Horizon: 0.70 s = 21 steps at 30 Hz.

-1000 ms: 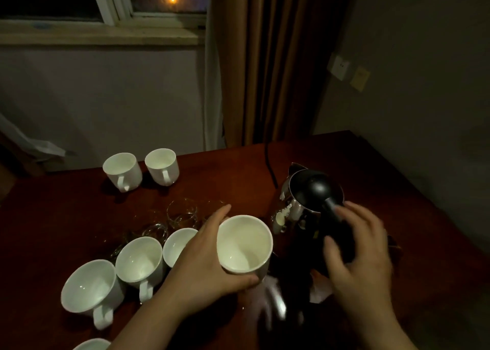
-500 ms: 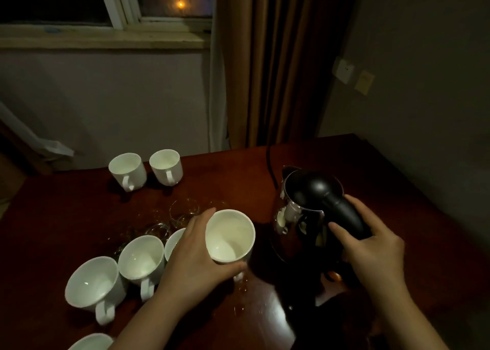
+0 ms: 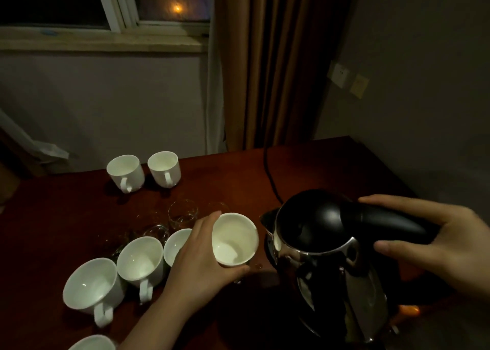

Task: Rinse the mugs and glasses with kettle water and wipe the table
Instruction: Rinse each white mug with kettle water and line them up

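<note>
My left hand grips a white mug from its left side, holding it upright near the middle of the dark red table. My right hand grips the black handle of a steel kettle with a black lid. The kettle is lifted, its spout just right of the mug's rim. Several more white mugs stand at the front left, and two others sit at the back. Clear glasses stand between the two groups, hard to make out in the dim light.
A black power cord runs from the curtain across the table toward the kettle. An orange light glows low behind the kettle. Two wall sockets sit on the right wall. The window sill is behind the table.
My right hand closed on the kettle handle and lifted the kettle, bringing its spout up beside the mug. My left hand kept hold of the mug, shifting it slightly.
</note>
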{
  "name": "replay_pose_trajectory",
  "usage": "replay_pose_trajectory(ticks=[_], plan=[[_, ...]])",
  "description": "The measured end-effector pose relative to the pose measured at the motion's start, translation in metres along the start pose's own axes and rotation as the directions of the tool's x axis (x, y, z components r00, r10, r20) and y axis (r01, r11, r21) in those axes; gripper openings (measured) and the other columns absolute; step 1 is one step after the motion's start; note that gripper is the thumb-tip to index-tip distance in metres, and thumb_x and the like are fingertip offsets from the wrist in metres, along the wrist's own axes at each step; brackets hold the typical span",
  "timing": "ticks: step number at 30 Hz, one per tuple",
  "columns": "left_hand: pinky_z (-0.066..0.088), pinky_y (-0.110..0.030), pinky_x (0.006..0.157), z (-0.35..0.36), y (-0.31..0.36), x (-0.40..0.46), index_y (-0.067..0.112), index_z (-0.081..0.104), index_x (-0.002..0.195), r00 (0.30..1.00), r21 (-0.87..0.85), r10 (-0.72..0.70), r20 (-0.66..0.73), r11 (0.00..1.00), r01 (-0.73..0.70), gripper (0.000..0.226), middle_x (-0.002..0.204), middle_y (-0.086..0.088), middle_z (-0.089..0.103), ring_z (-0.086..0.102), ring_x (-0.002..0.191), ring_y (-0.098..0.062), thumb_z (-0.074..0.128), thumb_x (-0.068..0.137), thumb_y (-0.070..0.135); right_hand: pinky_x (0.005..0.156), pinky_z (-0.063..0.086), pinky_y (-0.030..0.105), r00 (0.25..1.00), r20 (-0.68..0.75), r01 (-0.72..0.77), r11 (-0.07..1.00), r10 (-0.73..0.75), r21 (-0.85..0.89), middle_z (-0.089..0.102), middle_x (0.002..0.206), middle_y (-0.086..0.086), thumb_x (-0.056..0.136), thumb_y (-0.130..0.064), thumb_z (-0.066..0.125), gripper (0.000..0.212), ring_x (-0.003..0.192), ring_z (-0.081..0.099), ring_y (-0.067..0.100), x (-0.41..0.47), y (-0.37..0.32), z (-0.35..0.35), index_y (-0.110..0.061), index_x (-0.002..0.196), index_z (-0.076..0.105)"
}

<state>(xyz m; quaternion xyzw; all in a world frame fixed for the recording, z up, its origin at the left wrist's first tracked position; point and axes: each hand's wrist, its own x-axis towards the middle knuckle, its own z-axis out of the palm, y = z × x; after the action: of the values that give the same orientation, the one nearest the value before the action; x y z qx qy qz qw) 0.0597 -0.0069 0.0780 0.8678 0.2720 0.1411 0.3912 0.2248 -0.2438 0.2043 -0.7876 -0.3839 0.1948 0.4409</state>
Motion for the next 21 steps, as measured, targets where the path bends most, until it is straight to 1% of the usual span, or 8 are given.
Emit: replay_pose_trajectory(ticks=[2, 4, 6, 8, 10, 15, 18, 21], plan=[[0.028, -0.013, 0.085, 0.000, 0.000, -0.003, 0.038, 0.022, 0.139, 1.000, 0.006, 0.022, 0.021, 1.000, -0.022, 0.100, 0.127, 0.030, 0.028, 0.028, 0.110, 0.009, 0.080, 0.059, 0.049, 0.077, 0.052, 0.011, 1.000, 0.024, 0.005, 0.999, -0.004, -0.048, 0.067, 0.102, -0.029, 0.024, -0.081, 0.068, 0.076, 0.092, 0.065, -0.006, -0.001, -0.001, 0.002, -0.058, 0.096, 0.063], [0.027, -0.003, 0.077, 0.001, -0.001, -0.005, 0.038, 0.022, 0.139, 0.999, -0.002, 0.034, 0.038, 0.999, -0.034, 0.099, 0.122, 0.036, 0.025, 0.028, 0.107, 0.015, 0.080, 0.059, 0.051, 0.077, 0.051, 0.009, 0.999, 0.047, 0.007, 0.995, -0.003, -0.096, 0.064, 0.102, -0.034, 0.025, -0.083, 0.065, 0.075, 0.093, 0.062, -0.011, -0.002, -0.004, 0.005, -0.061, 0.097, 0.061], [0.027, 0.004, 0.075, 0.002, -0.002, -0.008, 0.040, 0.023, 0.137, 0.998, -0.015, 0.044, 0.047, 0.999, -0.043, 0.097, 0.118, 0.043, 0.024, 0.029, 0.103, 0.023, 0.079, 0.059, 0.053, 0.073, 0.051, 0.007, 0.997, 0.070, 0.020, 0.989, -0.010, -0.144, 0.063, 0.101, -0.037, 0.027, -0.084, 0.063, 0.073, 0.091, 0.062, -0.013, -0.003, -0.008, 0.006, -0.064, 0.097, 0.059], [0.026, 0.006, 0.075, 0.004, -0.003, -0.010, 0.041, 0.023, 0.136, 0.997, -0.010, 0.054, 0.053, 0.999, -0.053, 0.095, 0.120, 0.043, 0.025, 0.028, 0.103, 0.026, 0.078, 0.060, 0.055, 0.064, 0.051, 0.005, 0.996, 0.091, 0.035, 0.985, -0.020, -0.166, 0.063, 0.099, -0.038, 0.027, -0.081, 0.065, 0.071, 0.085, 0.063, -0.013, -0.003, -0.013, 0.006, -0.066, 0.096, 0.058], [0.027, 0.004, 0.076, 0.006, -0.003, -0.012, 0.039, 0.022, 0.138, 0.997, -0.007, 0.059, 0.051, 0.998, -0.059, 0.095, 0.127, 0.037, 0.026, 0.028, 0.105, 0.020, 0.078, 0.062, 0.054, 0.056, 0.049, 0.005, 0.993, 0.118, 0.048, 0.983, -0.027, -0.179, 0.062, 0.096, -0.040, 0.028, -0.077, 0.066, 0.068, 0.075, 0.064, -0.013, -0.002, -0.018, 0.007, -0.069, 0.094, 0.055], [0.029, -0.006, 0.082, 0.009, -0.004, -0.014, 0.036, 0.019, 0.141, 0.996, -0.027, 0.075, 0.055, 0.997, -0.073, 0.095, 0.128, 0.034, 0.024, 0.027, 0.108, 0.016, 0.077, 0.066, 0.042, 0.056, 0.049, 0.004, 0.977, 0.209, 0.100, 0.967, -0.051, -0.233, 0.061, 0.093, -0.043, 0.033, -0.091, 0.051, 0.065, 0.072, 0.065, -0.012, 0.004, -0.032, 0.009, -0.073, 0.096, 0.050], [0.029, -0.008, 0.083, 0.011, -0.006, -0.016, 0.039, 0.021, 0.139, 0.995, -0.056, 0.070, 0.077, 0.996, -0.065, 0.090, 0.131, 0.033, 0.027, 0.032, 0.112, 0.011, 0.076, 0.066, 0.038, 0.062, 0.049, 0.003, 0.964, 0.263, 0.120, 0.956, -0.047, -0.269, 0.058, 0.095, -0.046, 0.033, -0.093, 0.048, 0.069, 0.079, 0.063, -0.016, 0.008, -0.038, 0.010, -0.074, 0.099, 0.046], [0.035, -0.011, 0.086, 0.012, -0.010, -0.016, 0.043, 0.028, 0.134, 0.994, -0.096, 0.072, 0.086, 0.993, -0.063, 0.085, 0.132, 0.030, 0.035, 0.040, 0.117, 0.007, 0.074, 0.062, 0.041, 0.067, 0.046, 0.000, 0.960, 0.275, 0.155, 0.922, -0.056, -0.354, 0.053, 0.099, -0.050, 0.034, -0.095, 0.042, 0.076, 0.086, 0.059, -0.020, 0.013, -0.042, 0.011, -0.073, 0.106, 0.041]])
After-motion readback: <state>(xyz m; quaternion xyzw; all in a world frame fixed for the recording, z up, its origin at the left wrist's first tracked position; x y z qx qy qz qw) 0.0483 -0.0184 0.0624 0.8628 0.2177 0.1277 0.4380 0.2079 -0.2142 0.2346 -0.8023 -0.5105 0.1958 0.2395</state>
